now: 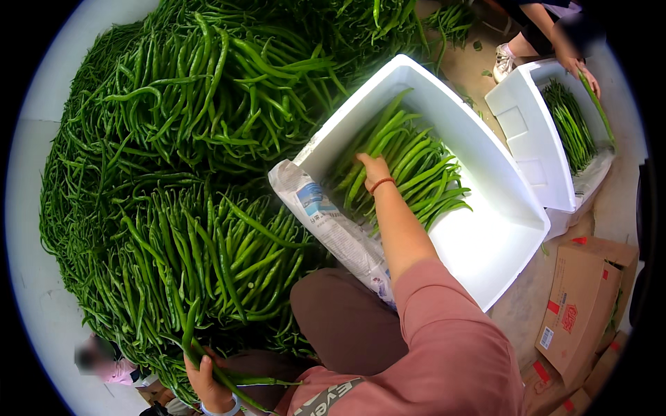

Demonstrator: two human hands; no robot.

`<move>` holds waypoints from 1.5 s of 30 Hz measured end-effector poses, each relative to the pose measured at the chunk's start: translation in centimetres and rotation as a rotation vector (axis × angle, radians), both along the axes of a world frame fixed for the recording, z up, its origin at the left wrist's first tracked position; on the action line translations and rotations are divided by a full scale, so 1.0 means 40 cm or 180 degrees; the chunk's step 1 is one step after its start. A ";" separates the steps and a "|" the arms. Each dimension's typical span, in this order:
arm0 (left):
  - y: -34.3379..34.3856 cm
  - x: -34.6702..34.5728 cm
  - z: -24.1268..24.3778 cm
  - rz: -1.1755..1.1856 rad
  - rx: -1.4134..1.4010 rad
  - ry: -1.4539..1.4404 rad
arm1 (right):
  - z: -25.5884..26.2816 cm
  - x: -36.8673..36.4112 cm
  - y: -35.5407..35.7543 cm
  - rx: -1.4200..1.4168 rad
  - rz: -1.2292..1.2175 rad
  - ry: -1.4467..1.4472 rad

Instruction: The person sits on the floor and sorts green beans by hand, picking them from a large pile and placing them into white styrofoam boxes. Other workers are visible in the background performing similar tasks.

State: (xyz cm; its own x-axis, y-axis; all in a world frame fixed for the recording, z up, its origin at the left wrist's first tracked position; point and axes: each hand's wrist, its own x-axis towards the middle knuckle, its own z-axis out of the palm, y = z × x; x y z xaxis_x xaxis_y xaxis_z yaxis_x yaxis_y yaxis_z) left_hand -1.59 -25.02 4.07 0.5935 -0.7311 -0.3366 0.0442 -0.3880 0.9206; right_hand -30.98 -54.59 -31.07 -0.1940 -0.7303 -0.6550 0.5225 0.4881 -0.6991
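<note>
Long green chili peppers (213, 382) are gripped in my left hand (205, 374), low in the view beside my leg. My right hand (373, 169), with a reddish bead bracelet on the wrist, reaches into a white foam box (484, 239). Its fingers close around some of the green chili peppers (385, 135) at the box's upper left; the fingertips are partly hidden among them. More peppers lie side by side in the box, and its lower right floor is bare. Printed newspaper (333, 223) drapes over the near left wall.
A large heap of green chili peppers (208, 130) fills the left. At upper right, a person's hand (577, 67) holds a pepper over a second foam box (520, 119). Cardboard cartons (583, 301) stand at lower right. Another person (117, 370) is at lower left.
</note>
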 end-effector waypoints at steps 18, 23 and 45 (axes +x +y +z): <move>-0.052 -0.033 -0.063 -0.0283 0.0175 0.0012 | 0.142 -0.101 0.007 0.0670 0.1394 0.3195; -0.048 -0.031 -0.066 -0.0136 0.0283 -0.0108 | 0.154 -0.028 -0.046 -0.1379 0.1874 0.4796; -0.037 -0.016 -0.074 0.0406 -0.0045 0.0835 | 0.192 -0.036 0.028 -0.1689 0.3296 0.5396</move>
State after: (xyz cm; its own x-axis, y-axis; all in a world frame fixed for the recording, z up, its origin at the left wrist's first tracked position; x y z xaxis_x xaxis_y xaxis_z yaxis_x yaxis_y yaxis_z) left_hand -2.24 -26.50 1.11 0.5748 -0.6618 -0.4812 0.3292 -0.3513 0.8765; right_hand -32.44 -53.48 -23.41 0.2719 -0.9616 -0.0375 -0.9391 -0.2566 -0.2287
